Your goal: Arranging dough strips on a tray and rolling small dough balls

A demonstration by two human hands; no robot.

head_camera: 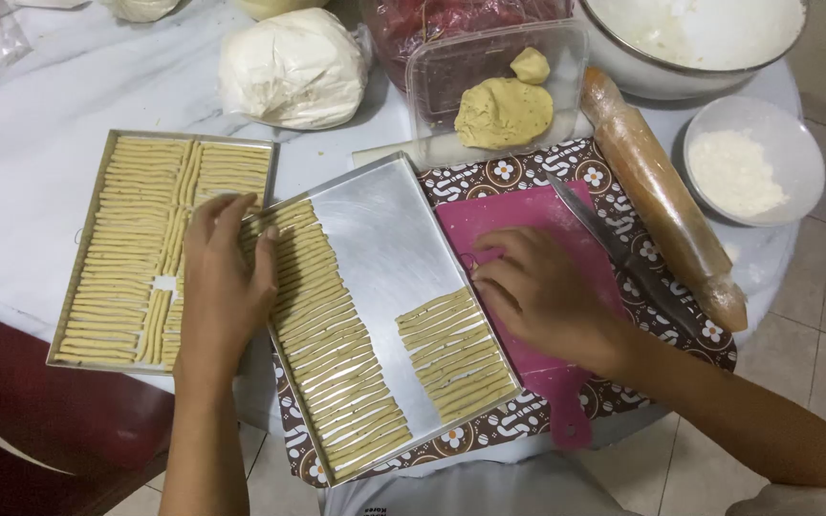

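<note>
My left hand (224,277) rests on the top left edge of a metal baking tray (384,229), fingertips touching the first dough strips (332,344) laid in a long row. A shorter row of dough strips (456,354) lies at the tray's right side. My right hand (537,291) lies on a pink cutting board (528,215), fingers curled at the tray's right rim; nothing visible in it. A second metal tray (93,162) at the left is full of dough strips.
A knife (614,248) lies on the pink board. A rolling pin (662,196), a bowl of flour (752,158), a clear tub with dough lumps (504,110), a wrapped dough ball (293,67) and a big white bowl (690,43) stand behind. The table edge is near me.
</note>
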